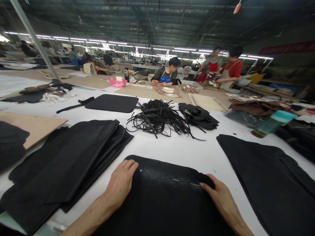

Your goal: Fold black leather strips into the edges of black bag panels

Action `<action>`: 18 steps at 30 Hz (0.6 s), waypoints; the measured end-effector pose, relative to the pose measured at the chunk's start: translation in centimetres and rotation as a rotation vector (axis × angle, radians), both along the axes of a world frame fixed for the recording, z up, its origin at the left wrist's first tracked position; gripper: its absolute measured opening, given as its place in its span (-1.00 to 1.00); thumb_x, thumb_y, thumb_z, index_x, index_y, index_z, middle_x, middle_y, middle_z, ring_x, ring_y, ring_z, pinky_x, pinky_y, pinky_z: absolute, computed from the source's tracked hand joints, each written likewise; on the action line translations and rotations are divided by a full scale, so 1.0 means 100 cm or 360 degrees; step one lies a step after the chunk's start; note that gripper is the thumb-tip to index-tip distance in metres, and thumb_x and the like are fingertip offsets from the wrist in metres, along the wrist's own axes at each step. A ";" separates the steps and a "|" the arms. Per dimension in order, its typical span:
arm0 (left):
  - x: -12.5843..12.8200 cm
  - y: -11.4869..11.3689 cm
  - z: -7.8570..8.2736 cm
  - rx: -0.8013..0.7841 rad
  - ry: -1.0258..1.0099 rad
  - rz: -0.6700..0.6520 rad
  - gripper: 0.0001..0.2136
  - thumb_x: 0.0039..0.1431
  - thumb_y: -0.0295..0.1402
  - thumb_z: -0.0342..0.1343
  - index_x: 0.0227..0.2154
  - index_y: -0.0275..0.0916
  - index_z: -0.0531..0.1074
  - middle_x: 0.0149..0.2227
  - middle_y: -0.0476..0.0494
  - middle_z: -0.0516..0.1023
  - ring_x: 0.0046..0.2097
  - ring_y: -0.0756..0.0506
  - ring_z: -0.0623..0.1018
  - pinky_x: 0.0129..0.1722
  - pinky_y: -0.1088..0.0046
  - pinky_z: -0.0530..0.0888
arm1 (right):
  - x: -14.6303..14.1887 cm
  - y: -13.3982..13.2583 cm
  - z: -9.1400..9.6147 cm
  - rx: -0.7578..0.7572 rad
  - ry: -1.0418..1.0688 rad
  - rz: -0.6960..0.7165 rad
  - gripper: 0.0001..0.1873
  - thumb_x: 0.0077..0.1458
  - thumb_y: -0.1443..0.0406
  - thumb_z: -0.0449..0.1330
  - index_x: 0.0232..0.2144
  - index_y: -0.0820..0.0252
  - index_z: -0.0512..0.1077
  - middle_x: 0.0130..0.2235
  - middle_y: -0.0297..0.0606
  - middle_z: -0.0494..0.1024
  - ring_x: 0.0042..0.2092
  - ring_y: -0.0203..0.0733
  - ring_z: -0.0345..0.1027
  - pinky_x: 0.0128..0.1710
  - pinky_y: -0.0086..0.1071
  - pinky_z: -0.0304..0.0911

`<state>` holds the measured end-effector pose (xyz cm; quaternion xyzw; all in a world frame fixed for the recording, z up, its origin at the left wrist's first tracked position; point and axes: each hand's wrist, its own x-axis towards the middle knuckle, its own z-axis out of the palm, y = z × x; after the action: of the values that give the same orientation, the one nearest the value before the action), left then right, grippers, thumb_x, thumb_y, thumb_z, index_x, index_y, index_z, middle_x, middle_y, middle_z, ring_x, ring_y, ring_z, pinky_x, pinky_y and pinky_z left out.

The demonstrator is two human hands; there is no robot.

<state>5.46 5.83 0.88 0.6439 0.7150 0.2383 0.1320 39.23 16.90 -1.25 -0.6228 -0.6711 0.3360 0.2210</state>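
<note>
A black leather-like panel (169, 203) with rounded corners lies in front of me, its far edge on the white table. Pale streaks and a glossy band run across it near that edge. My left hand (123, 180) is at the panel's far left corner, its fingers closed over the edge and the thumb hidden. At the far right corner, my right hand (220, 193) pinches the edge, thumb on top and fingers mostly out of sight beneath.
Stacked black panels (69, 160) lie to the left, more black panels (265, 177) to the right. Beyond are a heap of black strips (161, 118), a flat black piece (112, 103), folded black scraps (199, 116) and a teal-lidded bottle (273, 123). Several people work farther back.
</note>
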 end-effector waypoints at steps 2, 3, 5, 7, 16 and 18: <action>0.009 -0.007 -0.006 -0.0086 0.0214 -0.0132 -0.49 0.04 -0.69 -0.28 -0.01 -0.23 0.34 0.01 -0.22 0.40 -0.01 -0.21 0.34 0.03 0.14 0.26 | 0.001 0.002 0.000 -0.0001 -0.0026 0.0042 -0.67 -0.06 0.13 0.12 -0.23 0.13 0.40 -0.26 -0.31 0.56 -0.16 -0.02 0.39 -0.14 -0.29 0.20; 0.011 -0.009 -0.009 -0.0133 0.0366 -0.0164 -0.43 0.00 -0.72 -0.29 0.03 -0.22 0.31 0.05 -0.21 0.37 -0.01 -0.22 0.35 0.01 0.13 0.29 | 0.001 0.004 0.000 -0.0012 -0.0042 0.0051 -0.68 -0.06 0.14 0.12 -0.24 0.13 0.41 -0.27 -0.31 0.56 -0.17 -0.03 0.39 -0.16 -0.30 0.21; 0.014 -0.011 -0.015 -0.0206 0.0682 -0.0177 -0.36 -0.05 -0.75 -0.32 0.08 -0.20 0.25 0.10 -0.21 0.33 0.00 -0.22 0.35 -0.03 0.15 0.32 | 0.005 0.007 0.003 -0.0067 -0.0057 0.0091 -0.70 -0.06 0.15 0.13 -0.27 0.14 0.42 -0.30 -0.31 0.56 -0.19 -0.03 0.39 -0.20 -0.33 0.21; 0.013 -0.012 -0.018 -0.0232 0.0863 -0.0162 -0.34 -0.04 -0.76 -0.33 0.09 -0.17 0.25 0.11 -0.19 0.33 0.00 -0.20 0.36 -0.04 0.21 0.35 | 0.011 0.011 0.008 -0.0077 -0.0090 0.0182 -0.72 -0.05 0.17 0.12 -0.28 0.16 0.42 -0.31 -0.32 0.55 -0.22 -0.07 0.39 -0.25 -0.36 0.22; -0.003 -0.008 -0.050 -0.0110 0.0960 -0.0175 -0.40 0.00 -0.73 -0.31 0.05 -0.14 0.28 0.05 -0.25 0.40 -0.04 -0.20 0.43 -0.05 0.19 0.36 | 0.034 0.002 0.028 0.0453 -0.0718 -0.0124 -0.81 0.09 0.39 -0.05 -0.38 0.15 0.35 -0.24 -0.17 0.42 -0.15 -0.09 0.25 -0.17 -0.33 0.07; -0.006 -0.007 -0.059 -0.0038 0.0941 -0.0182 -0.41 0.01 -0.72 -0.31 0.03 -0.14 0.30 0.03 -0.25 0.42 -0.06 -0.20 0.44 -0.08 0.22 0.38 | 0.021 -0.005 0.024 0.0413 -0.0673 -0.0032 -0.83 0.11 0.35 -0.04 -0.42 0.10 0.34 -0.33 -0.30 0.44 -0.26 -0.21 0.28 -0.26 -0.42 0.10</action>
<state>4.82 5.11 -4.99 0.7230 0.6877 0.0243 -0.0611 41.30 16.45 1.11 -0.6523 -0.7337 0.1070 0.1572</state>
